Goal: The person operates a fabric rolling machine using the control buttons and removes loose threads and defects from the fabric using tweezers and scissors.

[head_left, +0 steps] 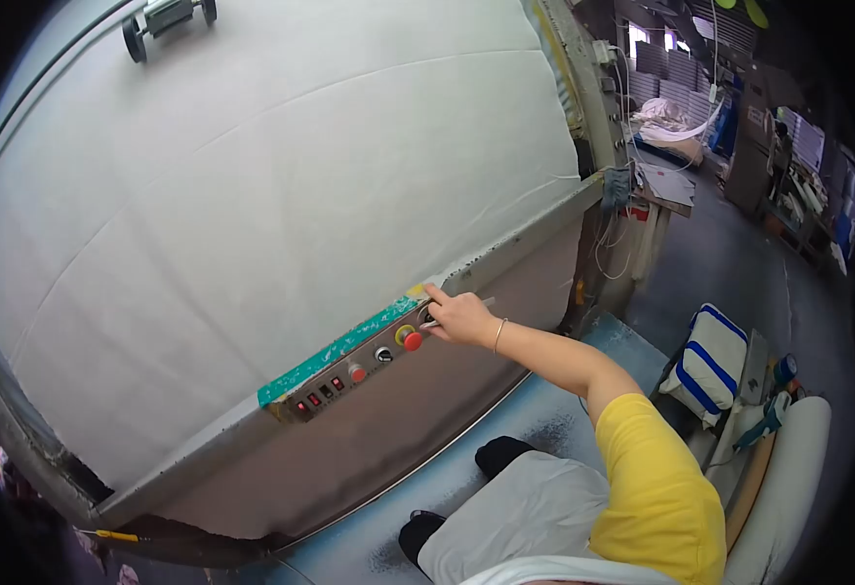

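My right hand [461,318] reaches to the right end of a control panel [359,371] on the machine's front rail. Its thumb and fingers curl around a dark round knob [426,315], mostly hidden by the fingers. Just left of the hand is a red mushroom button [412,340] on a yellow ring. Further left come a black selector switch [382,354], a red push button [357,372] and several small rocker switches [326,390]. A worn green strip [339,349] runs along the panel's top. My left hand is out of view.
White fabric [281,166] spreads over the wide machine bed behind the rail. A wheeled device [169,18] rests at the far top left. To the right are a blue-striped white bundle [708,363], a white roll [793,487] and a small side table [666,187] with papers.
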{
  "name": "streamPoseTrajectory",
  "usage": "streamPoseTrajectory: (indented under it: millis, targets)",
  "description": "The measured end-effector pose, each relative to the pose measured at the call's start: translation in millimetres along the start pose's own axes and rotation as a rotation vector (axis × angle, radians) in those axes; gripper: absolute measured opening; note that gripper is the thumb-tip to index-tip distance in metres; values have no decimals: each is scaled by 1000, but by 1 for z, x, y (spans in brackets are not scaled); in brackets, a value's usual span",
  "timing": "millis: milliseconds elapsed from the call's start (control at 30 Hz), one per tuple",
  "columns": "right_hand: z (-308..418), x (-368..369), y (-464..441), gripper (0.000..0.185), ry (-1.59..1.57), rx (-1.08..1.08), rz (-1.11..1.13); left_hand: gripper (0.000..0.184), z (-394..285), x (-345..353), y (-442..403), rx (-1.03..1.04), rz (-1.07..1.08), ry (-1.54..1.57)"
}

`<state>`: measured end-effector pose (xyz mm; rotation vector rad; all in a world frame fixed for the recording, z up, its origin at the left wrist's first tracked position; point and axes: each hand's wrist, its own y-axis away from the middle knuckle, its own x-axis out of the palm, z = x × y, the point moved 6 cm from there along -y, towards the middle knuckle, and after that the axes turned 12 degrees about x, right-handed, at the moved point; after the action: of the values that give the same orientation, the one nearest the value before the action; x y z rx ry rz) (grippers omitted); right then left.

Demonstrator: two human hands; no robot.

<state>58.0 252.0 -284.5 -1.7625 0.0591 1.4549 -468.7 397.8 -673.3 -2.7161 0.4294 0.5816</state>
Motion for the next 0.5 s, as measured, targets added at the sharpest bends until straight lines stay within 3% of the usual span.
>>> streamPoseTrajectory:
  millis: [167, 500]
  targets:
    - [-2, 2, 6, 43, -76, 34, -86, 31, 12, -3, 0, -46, 23, -46]
    - [-3, -6, 2, 44, -139, 71, -30, 48, 17, 52, -49, -165, 122, -153]
